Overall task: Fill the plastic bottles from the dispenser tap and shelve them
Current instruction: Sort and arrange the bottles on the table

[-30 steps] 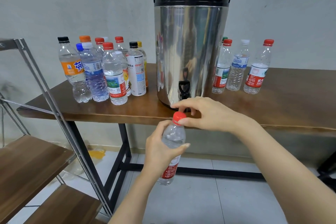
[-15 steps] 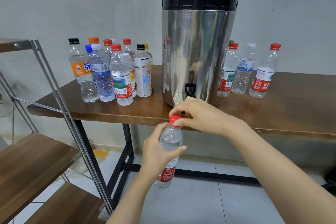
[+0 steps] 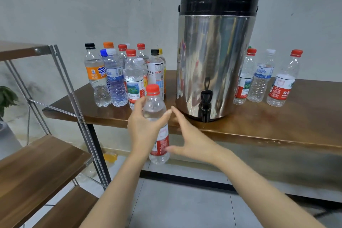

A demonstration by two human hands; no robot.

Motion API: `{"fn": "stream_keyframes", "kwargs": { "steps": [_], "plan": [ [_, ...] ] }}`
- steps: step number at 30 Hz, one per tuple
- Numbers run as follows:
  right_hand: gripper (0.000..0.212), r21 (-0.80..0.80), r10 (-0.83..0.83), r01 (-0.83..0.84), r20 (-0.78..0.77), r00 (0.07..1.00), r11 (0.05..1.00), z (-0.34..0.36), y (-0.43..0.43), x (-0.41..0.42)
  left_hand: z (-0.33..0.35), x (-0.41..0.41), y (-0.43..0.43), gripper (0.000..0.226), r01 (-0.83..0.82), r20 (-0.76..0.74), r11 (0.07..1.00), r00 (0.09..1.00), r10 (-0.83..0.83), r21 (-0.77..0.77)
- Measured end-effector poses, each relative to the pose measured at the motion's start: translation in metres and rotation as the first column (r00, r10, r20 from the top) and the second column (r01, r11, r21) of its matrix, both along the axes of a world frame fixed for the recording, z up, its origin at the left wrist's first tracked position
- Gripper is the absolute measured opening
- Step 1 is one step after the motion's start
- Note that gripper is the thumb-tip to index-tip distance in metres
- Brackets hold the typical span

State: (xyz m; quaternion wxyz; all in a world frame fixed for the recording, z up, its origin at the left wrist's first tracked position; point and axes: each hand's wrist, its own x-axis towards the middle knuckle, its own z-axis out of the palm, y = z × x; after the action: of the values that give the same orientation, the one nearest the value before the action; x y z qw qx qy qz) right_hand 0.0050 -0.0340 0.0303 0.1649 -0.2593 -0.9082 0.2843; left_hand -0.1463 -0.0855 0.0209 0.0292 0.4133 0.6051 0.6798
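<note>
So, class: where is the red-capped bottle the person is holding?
In the head view, the red-capped bottle is left of centre, gripped by the left hand in front of the table edge, left of the dispenser tap; the open right hand is beside it.

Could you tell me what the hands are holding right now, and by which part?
The left hand grips the clear, red-capped plastic bottle around its upper body; the right hand is open beside it.

Dispenser (image 3: 212, 65) of mirror-glossy metal, black plastic lid (image 3: 218, 2); bottle (image 3: 157, 122) clear plastic; table (image 3: 277, 120) glossy wood.
</note>
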Motion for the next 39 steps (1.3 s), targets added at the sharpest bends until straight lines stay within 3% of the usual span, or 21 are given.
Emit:
{"fn": "stream_keyframes", "kwargs": {
  "steps": [2, 4, 7, 10, 14, 18, 22, 39],
  "plan": [
    [0.121, -0.134, 0.031, -0.055, -0.173, 0.984, 0.989, -0.005, -0.003, -0.027, 0.019, -0.005, 0.011, 0.066, -0.063, -0.057, 0.997, 0.996, 0.065, 0.044],
    [0.117, -0.176, -0.062, 0.002, -0.337, 0.939, 0.984, -0.008, 0.003, -0.053, 0.031, -0.009, 0.022, 0.07, -0.07, -0.091, 0.995, 0.993, 0.077, 0.078],
    [0.111, -0.167, -0.186, 0.126, -0.425, 0.886, 0.978, -0.006, 0.022, -0.079, 0.035, -0.02, 0.043, 0.069, 0.008, -0.218, 0.997, 0.976, 0.008, 0.071],
    [0.116, -0.149, -0.237, 0.192, -0.411, 0.88, 0.97, -0.006, 0.045, -0.097, 0.018, -0.041, 0.065, 0.068, -0.087, -0.335, 0.996, 0.938, 0.094, 0.035],
    [0.126, -0.114, -0.335, 0.316, -0.397, 0.854, 0.942, -0.012, 0.069, -0.118, -0.022, -0.071, 0.083, 0.072, -0.279, -0.3, 0.959, 0.921, 0.249, -0.059],
    [0.116, -0.06, -0.373, 0.377, -0.357, 0.857, 0.924, -0.012, 0.087, -0.13, -0.046, -0.091, 0.102, 0.071, -0.346, -0.342, 0.924, 0.898, 0.276, -0.162],
    [0.11, -0.04, -0.411, 0.42, -0.314, 0.856, 0.906, -0.015, 0.102, -0.143, -0.059, -0.1, 0.116, 0.064, -0.423, -0.417, 0.89, 0.849, 0.323, -0.17],
    [0.108, -0.014, -0.367, 0.379, -0.29, 0.884, 0.925, -0.023, 0.123, -0.164, -0.064, -0.103, 0.118, 0.06, -0.44, -0.413, 0.882, 0.844, 0.342, -0.169]
  ]
}}
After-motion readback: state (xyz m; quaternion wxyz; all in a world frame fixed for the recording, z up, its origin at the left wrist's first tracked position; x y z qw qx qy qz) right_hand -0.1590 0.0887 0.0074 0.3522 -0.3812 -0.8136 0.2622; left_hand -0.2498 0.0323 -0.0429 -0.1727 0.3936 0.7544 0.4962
